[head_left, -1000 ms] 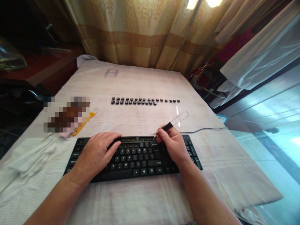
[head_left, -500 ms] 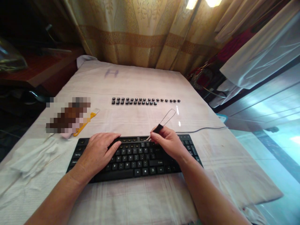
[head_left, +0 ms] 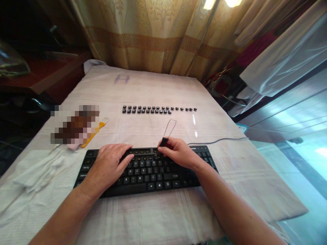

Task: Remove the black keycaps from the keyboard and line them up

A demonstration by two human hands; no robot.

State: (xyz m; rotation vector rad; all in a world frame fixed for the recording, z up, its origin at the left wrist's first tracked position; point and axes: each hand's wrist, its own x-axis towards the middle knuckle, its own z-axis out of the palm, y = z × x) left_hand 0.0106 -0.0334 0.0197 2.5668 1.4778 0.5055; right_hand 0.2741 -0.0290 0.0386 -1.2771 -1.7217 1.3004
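A black keyboard (head_left: 125, 190) lies on the cloth-covered table in front of me, with its top key rows stripped to bare key sockets. My left hand (head_left: 111, 161) rests flat over its left part, fingers stretched and thumb apart. My right hand (head_left: 176, 152) pinches a keycap puller (head_left: 165, 141) by its black handle. One wire loop of the puller points up and away; the lower end reaches down to the number row near the middle, partly hidden by my fingers. Beyond the keyboard, several loose keycaps (head_left: 148, 111) stand in two rows.
A yellow-handled brush (head_left: 93, 135) lies to the left beside a blurred-out item (head_left: 75, 126). White cloths (head_left: 38, 168) are bunched at the left edge. The keyboard cable (head_left: 217, 140) runs right. A curtain (head_left: 153, 41) hangs behind the table.
My right hand has shifted a little left and down with the keycap puller, which now stands more upright over the number row. The left hand has stayed in place.
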